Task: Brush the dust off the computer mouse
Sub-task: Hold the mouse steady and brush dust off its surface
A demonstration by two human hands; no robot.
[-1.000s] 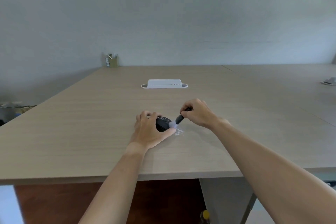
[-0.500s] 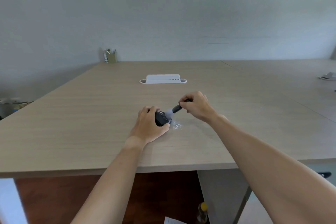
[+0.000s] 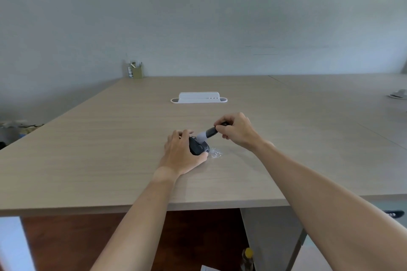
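Note:
A black computer mouse (image 3: 198, 147) lies on the wooden desk (image 3: 110, 160), tilted up on its side. My left hand (image 3: 181, 154) grips it from the left, thumb under its near edge. My right hand (image 3: 236, 130) pinches the black handle of a small brush (image 3: 209, 133) whose pale bristles touch the mouse's top far side. A little patch of whitish dust (image 3: 216, 153) lies on the desk just right of the mouse.
A white cable-port cover (image 3: 198, 97) sits further back on the desk. A pen holder (image 3: 135, 70) stands at the far left corner by the wall. A pale object (image 3: 398, 94) lies at the right edge. The desk's front edge runs below my forearms.
The brush tip has moved from the mouse's near right side up to its far top. My right hand rose slightly with it; my left hand kept hold of the mouse.

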